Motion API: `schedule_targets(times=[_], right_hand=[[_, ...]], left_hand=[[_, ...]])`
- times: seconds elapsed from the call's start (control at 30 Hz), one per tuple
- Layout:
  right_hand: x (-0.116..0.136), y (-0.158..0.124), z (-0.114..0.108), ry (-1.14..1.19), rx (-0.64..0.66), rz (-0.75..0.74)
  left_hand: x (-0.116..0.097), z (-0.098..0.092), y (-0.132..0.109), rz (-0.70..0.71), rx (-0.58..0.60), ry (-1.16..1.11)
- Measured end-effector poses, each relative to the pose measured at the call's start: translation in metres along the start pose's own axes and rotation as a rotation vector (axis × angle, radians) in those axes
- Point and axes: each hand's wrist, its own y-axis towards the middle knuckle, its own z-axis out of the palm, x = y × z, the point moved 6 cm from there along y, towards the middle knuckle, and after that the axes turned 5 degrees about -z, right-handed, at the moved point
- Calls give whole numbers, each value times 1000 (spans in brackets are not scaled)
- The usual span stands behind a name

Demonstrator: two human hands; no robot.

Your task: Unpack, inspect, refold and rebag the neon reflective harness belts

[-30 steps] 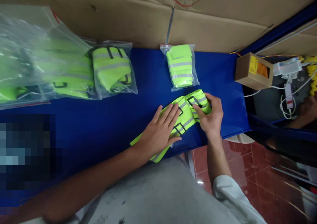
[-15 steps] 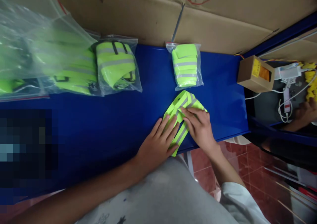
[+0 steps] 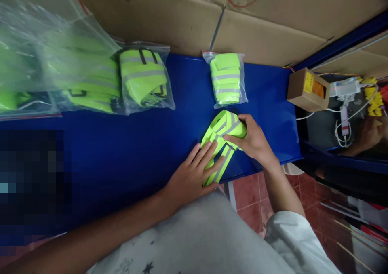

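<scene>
A lime-yellow reflective belt (image 3: 224,124) with grey stripes lies partly folded near the front edge of the blue table (image 3: 145,144). My left hand (image 3: 197,167) rests on its left side, fingers stretched out and flat. Around the right end of the folded part, my right hand (image 3: 253,138) is closed, thumb on top and fingers at the far side. One striped length of the belt runs down toward my body, partly under my left fingers. Just beyond the belt lies a clear zip bag (image 3: 227,78) with another folded yellow belt inside.
Several bagged yellow belts (image 3: 144,78) line the back left of the table, overlapped by a large clear plastic bag (image 3: 69,7). At the right stand a cardboard box (image 3: 303,90) and a power strip with white cables (image 3: 344,120). Another person's hand (image 3: 371,132) shows at far right.
My right hand has moved right, from the middle of the belt to its right end, and closed around it. My left hand stays flat on the belt.
</scene>
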Motion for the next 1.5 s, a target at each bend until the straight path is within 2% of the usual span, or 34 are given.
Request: schedule_targets(times=[0.13, 0.23, 0.33, 0.43, 0.53, 0.6, 0.7, 0.87, 1.03, 1.13, 1.2, 1.33, 1.5], right_hand=[[25, -11, 0, -172, -122, -127], [39, -25, 12, -331, -135, -270], [37, -39, 27, -398, -81, -360], [32, -49, 36, -370, -10, -456], [36, -62, 36, -329, 77, -634], [41, -69, 31, -320, 134, -703], [46, -76, 24, -333, 203, -733], [49, -82, 19, -350, 281, -767], [48, -85, 17, -282, 330, -769], [49, -85, 15, -207, 352, -775], [50, -84, 14, -196, 357, -776], [50, -77, 11, -144, 264, -764], [47, -64, 4, 113, 133, -636]], left_hand=[[-3, 1, 3, 61, 33, -9], [-3, 2, 5, 69, 43, 20], [-5, 3, 5, 77, 36, 64], [-11, 3, 0, 103, 15, 129], [-19, 3, -5, 115, -7, 175], [-24, 3, -7, 109, -5, 187], [-30, 0, -8, 116, -37, 205], [-39, -12, -13, 201, -194, 274], [-42, -41, -11, 303, -330, 289], [-27, -62, 13, 233, -355, 255], [-8, -70, 35, 147, -315, 170], [31, -63, 72, 46, -135, -137], [58, -55, 81, -1, -130, -335]])
